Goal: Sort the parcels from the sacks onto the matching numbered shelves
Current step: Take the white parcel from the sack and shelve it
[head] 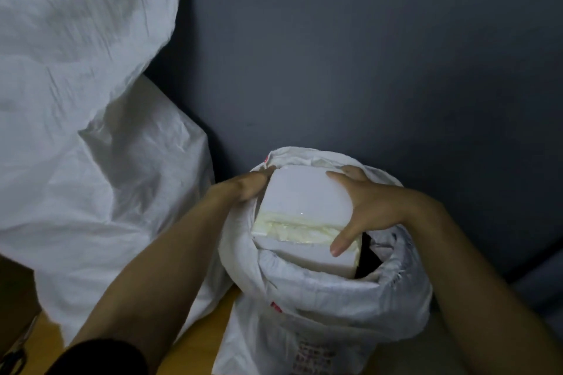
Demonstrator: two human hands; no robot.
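Note:
A white box-shaped parcel (304, 201) with a band of yellowish tape sticks out of the mouth of a white woven sack (320, 298) at the lower middle. My left hand (246, 187) presses against the parcel's left side. My right hand (362, 207) grips its right side, thumb over the front face and fingers at the far edge. The sack's rim is rolled down around the parcel. The parcel's lower part is hidden inside the sack, and no label or number shows.
A large full white sack (91, 131) fills the left side. A dark grey wall (365, 55) stands close behind. The sacks rest on a yellow-brown wooden floor (201, 341). A brown cardboard box (15, 298) sits at the lower left edge.

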